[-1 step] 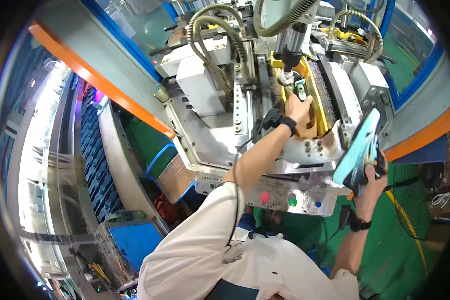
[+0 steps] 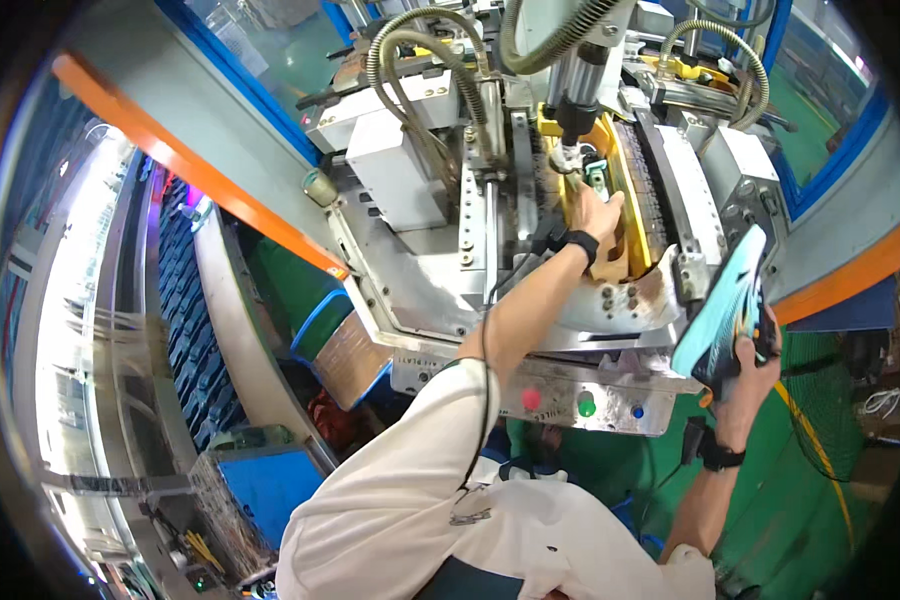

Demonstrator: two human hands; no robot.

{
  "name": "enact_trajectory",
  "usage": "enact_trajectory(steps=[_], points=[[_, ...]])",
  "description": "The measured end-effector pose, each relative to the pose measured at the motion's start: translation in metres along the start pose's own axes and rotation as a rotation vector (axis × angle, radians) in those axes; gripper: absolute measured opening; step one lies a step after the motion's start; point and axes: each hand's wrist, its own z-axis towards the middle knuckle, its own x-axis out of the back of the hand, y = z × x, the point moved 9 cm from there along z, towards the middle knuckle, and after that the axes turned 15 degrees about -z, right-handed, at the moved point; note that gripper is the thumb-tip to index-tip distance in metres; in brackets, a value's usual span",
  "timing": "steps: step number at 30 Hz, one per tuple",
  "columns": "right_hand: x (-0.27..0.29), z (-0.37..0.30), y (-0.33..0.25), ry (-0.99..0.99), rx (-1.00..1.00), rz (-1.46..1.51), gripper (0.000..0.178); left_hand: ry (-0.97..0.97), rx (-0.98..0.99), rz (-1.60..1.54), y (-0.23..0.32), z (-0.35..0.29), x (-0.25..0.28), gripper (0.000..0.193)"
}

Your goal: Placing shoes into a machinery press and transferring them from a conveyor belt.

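Observation:
My left hand (image 2: 597, 217) reaches forward into the yellow-sided fixture (image 2: 630, 170) of a machine, below a dark vertical piston (image 2: 578, 105). Its fingers look curled beside a small green metal part (image 2: 597, 176); what they grip, if anything, is hidden. Out to the right, my right hand (image 2: 750, 390) is closed round a teal and black shoe (image 2: 722, 305). The shoe is held tilted, toe and heel not clearly told apart, beside the machine's right front corner. A brown curved piece (image 2: 610, 262) lies in the fixture near my left wrist.
A front panel (image 2: 610, 402) carries red, green and blue buttons. Hoses (image 2: 425, 45) arch over white metal blocks (image 2: 395, 170). Orange-edged posts (image 2: 200, 170) flank the machine. Left stand a wooden-seated stool (image 2: 345, 355), a blue-topped box (image 2: 270, 490) and a conveyor with dark ridged pieces (image 2: 195, 320).
The shoe and my right hand have shifted slightly right and down. My left hand stays in the fixture, while its forearm has moved a little. The view has shifted slightly.

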Motion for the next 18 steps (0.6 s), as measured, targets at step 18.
enact_trajectory(steps=[18], points=[[-0.367, 0.192, 0.068, -0.691, 0.013, -1.141, 0.053, -0.307, 0.29, -1.057, 0.018, -0.164, 0.241, 0.045]])
